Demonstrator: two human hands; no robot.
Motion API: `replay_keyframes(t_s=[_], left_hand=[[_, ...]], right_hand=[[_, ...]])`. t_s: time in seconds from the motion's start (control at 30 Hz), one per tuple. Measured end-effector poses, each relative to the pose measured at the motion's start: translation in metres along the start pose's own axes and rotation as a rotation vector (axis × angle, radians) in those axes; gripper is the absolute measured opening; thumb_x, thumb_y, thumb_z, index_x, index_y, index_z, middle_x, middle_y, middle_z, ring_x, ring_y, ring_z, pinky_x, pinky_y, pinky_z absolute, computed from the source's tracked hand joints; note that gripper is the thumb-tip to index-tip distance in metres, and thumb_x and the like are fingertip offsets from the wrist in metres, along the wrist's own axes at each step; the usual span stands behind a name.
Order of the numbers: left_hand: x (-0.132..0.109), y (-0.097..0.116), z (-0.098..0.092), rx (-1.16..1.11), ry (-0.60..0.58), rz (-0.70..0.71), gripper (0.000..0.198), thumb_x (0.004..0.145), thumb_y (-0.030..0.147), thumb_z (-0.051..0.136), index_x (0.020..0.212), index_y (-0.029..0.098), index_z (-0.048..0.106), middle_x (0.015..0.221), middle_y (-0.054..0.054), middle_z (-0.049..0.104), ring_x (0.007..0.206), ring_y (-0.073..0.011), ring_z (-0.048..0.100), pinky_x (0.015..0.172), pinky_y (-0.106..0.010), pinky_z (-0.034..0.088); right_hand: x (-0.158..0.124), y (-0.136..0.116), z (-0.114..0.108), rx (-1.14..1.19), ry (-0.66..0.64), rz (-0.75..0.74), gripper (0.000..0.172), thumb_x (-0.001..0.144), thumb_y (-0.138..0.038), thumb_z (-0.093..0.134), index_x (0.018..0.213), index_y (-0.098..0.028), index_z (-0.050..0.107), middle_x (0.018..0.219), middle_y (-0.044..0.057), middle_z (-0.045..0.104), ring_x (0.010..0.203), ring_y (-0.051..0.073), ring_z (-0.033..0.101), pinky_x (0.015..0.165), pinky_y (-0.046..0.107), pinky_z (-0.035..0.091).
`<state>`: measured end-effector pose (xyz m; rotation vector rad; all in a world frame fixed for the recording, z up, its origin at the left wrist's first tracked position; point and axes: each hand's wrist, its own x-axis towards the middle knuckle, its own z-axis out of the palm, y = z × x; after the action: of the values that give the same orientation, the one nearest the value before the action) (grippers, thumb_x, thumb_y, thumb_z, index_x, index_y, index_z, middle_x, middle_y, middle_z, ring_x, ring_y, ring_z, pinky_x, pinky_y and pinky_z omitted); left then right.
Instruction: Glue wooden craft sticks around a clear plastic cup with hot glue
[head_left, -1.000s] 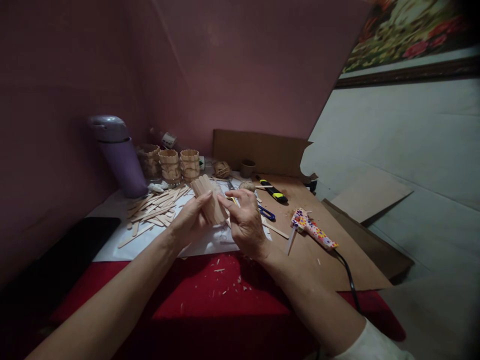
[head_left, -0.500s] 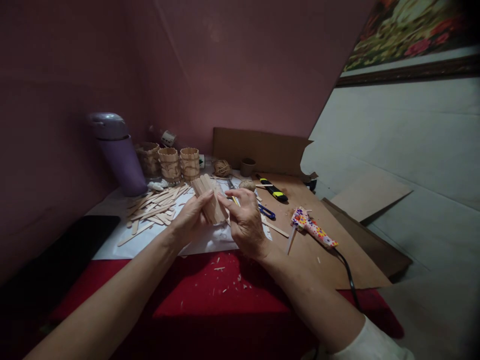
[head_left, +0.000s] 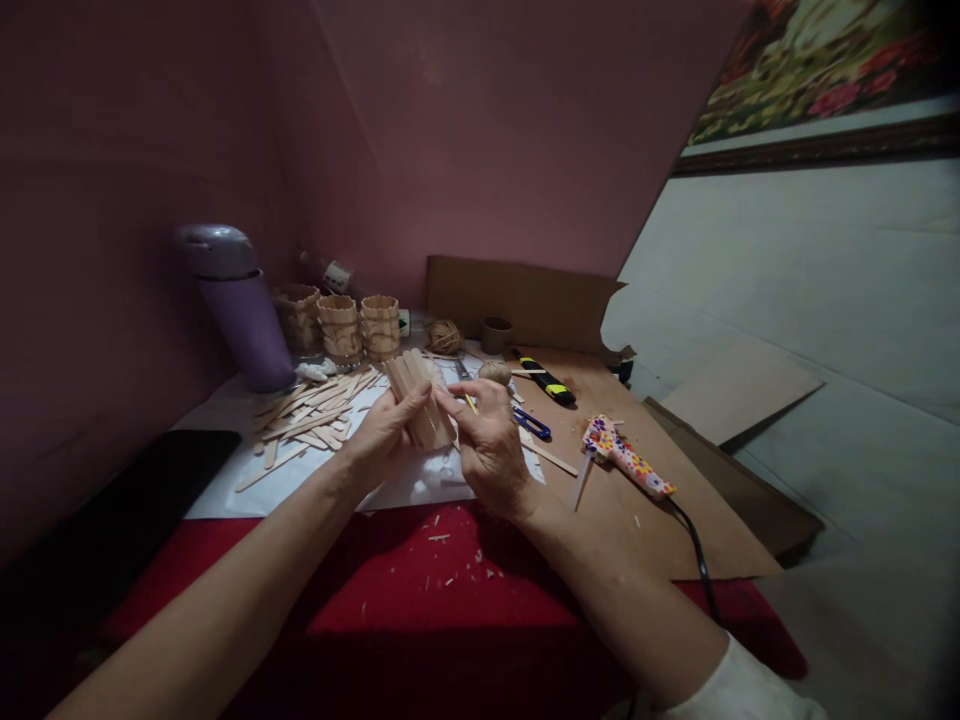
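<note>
My left hand (head_left: 382,435) is wrapped round a clear cup partly covered with upright wooden craft sticks (head_left: 415,375), its thumb lying across the sticks. The cup is tilted, and a bare see-through part shows on its right side. My right hand (head_left: 491,440) is closed at that side, thumb and bent fingers against the cup's edge. Its palm side is hidden. A loose pile of craft sticks (head_left: 319,410) lies left of my hands on white paper (head_left: 217,480).
Several stick-covered cups (head_left: 380,328) and a purple flask (head_left: 244,320) stand at the back left. Twine (head_left: 444,337), a small brown pot (head_left: 496,335), a black-yellow cutter (head_left: 547,378), a blue cutter (head_left: 532,423) and a flowered glue gun (head_left: 626,455) with its cord are behind and to the right.
Both hands stay almost in place on the cup. My left thumb and the right fingertips have shifted very slightly along the sticks.
</note>
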<state>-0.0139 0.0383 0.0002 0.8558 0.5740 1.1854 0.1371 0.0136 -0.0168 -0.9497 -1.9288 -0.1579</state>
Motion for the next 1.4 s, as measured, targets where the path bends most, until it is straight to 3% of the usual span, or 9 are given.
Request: replay_keyframes(t_s=[0.23, 0.43, 0.7, 1.0, 1.17, 1.4], left_hand=[[-0.0006, 0.0037, 0.0021, -0.019, 0.082, 0.008, 0.033, 0.07, 0.026, 0.084, 0.093, 0.012, 0.064, 0.079, -0.005, 0.07, 0.066, -0.0161, 0.066, 0.061, -0.027, 0.059], [0.0017, 0.0064, -0.0028, -0.074, 0.175, -0.035, 0.024, 0.072, 0.018, 0.079, 0.089, 0.015, 0.063, 0.075, -0.002, 0.069, 0.065, -0.0163, 0.066, 0.065, -0.037, 0.061], [0.0051, 0.004, -0.0053, -0.088, 0.157, 0.01, 0.024, 0.07, 0.019, 0.081, 0.086, 0.014, 0.063, 0.072, -0.002, 0.069, 0.06, -0.0135, 0.065, 0.06, -0.026, 0.059], [0.0055, 0.0031, -0.0055, -0.067, 0.149, 0.029, 0.028, 0.069, 0.021, 0.082, 0.088, 0.015, 0.062, 0.072, -0.001, 0.069, 0.061, -0.0148, 0.066, 0.06, -0.029, 0.06], [0.0067, 0.0032, -0.0044, -0.053, 0.166, 0.064, 0.027, 0.068, 0.023, 0.083, 0.083, 0.012, 0.062, 0.068, -0.002, 0.067, 0.055, -0.0113, 0.062, 0.055, -0.021, 0.056], [0.004, 0.0055, -0.0026, -0.023, 0.211, 0.08, 0.032, 0.066, 0.023, 0.084, 0.087, 0.015, 0.061, 0.072, 0.0, 0.067, 0.061, -0.0146, 0.063, 0.061, -0.032, 0.06]], right_hand=[[-0.0006, 0.002, 0.0019, 0.041, 0.076, 0.037, 0.051, 0.089, -0.006, 0.042, 0.134, -0.02, 0.061, 0.118, 0.011, 0.06, 0.113, 0.026, 0.048, 0.102, 0.048, 0.044], [-0.0037, 0.0018, 0.0, 0.045, 0.056, 0.017, 0.051, 0.084, -0.004, 0.047, 0.12, -0.03, 0.07, 0.117, 0.006, 0.06, 0.114, 0.025, 0.048, 0.098, 0.049, 0.045], [-0.004, -0.0005, 0.0022, 0.01, 0.051, -0.058, 0.05, 0.082, -0.003, 0.049, 0.118, -0.029, 0.071, 0.116, 0.007, 0.061, 0.113, 0.025, 0.047, 0.099, 0.051, 0.045], [-0.0039, 0.0, 0.0014, 0.01, 0.043, -0.038, 0.055, 0.081, -0.002, 0.048, 0.121, -0.032, 0.069, 0.117, 0.006, 0.06, 0.115, 0.026, 0.046, 0.099, 0.052, 0.045], [-0.003, -0.0022, 0.0013, -0.03, 0.03, -0.082, 0.045, 0.083, -0.006, 0.051, 0.117, -0.026, 0.072, 0.117, 0.009, 0.059, 0.113, 0.027, 0.046, 0.1, 0.052, 0.045], [-0.004, 0.0012, 0.0022, -0.006, 0.047, -0.028, 0.057, 0.081, -0.001, 0.045, 0.126, -0.027, 0.067, 0.117, 0.008, 0.059, 0.115, 0.026, 0.045, 0.1, 0.051, 0.045]])
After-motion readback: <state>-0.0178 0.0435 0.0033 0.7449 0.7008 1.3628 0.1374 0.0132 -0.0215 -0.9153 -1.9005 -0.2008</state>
